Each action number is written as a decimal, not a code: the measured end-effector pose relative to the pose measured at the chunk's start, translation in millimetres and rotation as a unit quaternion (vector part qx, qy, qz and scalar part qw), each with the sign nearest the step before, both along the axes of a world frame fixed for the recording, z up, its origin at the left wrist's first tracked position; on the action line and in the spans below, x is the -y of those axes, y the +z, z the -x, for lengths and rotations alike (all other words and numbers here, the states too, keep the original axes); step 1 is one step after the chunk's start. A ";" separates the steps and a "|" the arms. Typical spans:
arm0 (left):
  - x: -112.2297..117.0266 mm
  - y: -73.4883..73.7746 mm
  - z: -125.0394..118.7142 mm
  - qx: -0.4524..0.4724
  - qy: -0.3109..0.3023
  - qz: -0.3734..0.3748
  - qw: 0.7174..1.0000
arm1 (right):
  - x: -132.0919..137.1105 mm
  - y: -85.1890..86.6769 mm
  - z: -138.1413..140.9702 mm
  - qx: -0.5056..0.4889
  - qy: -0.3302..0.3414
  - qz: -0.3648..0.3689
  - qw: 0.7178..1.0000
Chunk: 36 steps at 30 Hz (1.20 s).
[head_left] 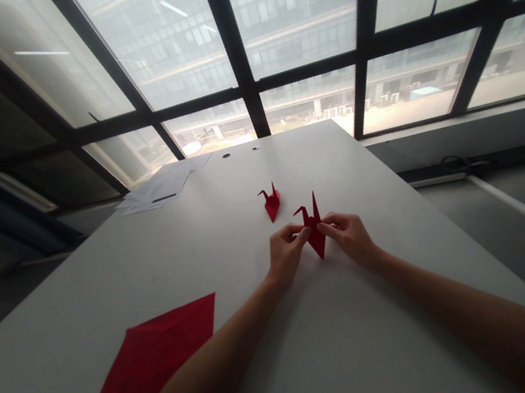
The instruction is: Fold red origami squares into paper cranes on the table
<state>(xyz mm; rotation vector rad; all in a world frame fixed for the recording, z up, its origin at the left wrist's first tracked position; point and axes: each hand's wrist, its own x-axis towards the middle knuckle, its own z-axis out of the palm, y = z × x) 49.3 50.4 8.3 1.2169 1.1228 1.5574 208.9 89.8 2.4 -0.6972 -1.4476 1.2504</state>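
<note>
A red folded paper crane (315, 228) is held just above the white table (230, 243), near its middle. My left hand (286, 252) pinches the crane's left side with fingertips closed. My right hand (350, 235) pinches its right side the same way. The crane's two points stick up between my hands and its lower tip points down toward the tabletop. A second, smaller-looking red paper crane (271, 201) lies on the table a little beyond my left hand, untouched.
A stack of flat red paper sheets (146, 373) lies at the near left of the table. White papers (159, 189) sit at the far left corner. Two small round holes (226, 155) mark the far edge. Large windows stand behind; the floor drops off to the right.
</note>
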 end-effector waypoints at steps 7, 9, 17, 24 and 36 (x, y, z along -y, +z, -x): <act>0.5 1.6 0.0 -0.009 0.004 -0.003 1.000 | -1.1 -1.2 1.3 0.002 0.005 -0.013 1.000; 0.5 1.6 -0.5 -0.025 -0.001 -0.001 1.000 | -1.4 -1.1 0.4 -0.009 0.008 -0.019 1.000; 1.2 -1.4 -0.1 -0.028 -0.026 -0.008 0.999 | 0.4 -1.1 -0.1 0.014 0.031 -0.011 0.999; 1.9 -0.2 -0.8 -0.030 -0.018 -0.003 0.999 | 0.8 0.6 -0.2 -0.010 0.029 0.004 1.000; 1.0 -0.3 1.4 -0.032 0.033 -0.002 0.999 | -0.3 1.6 1.8 -0.062 0.031 0.048 0.996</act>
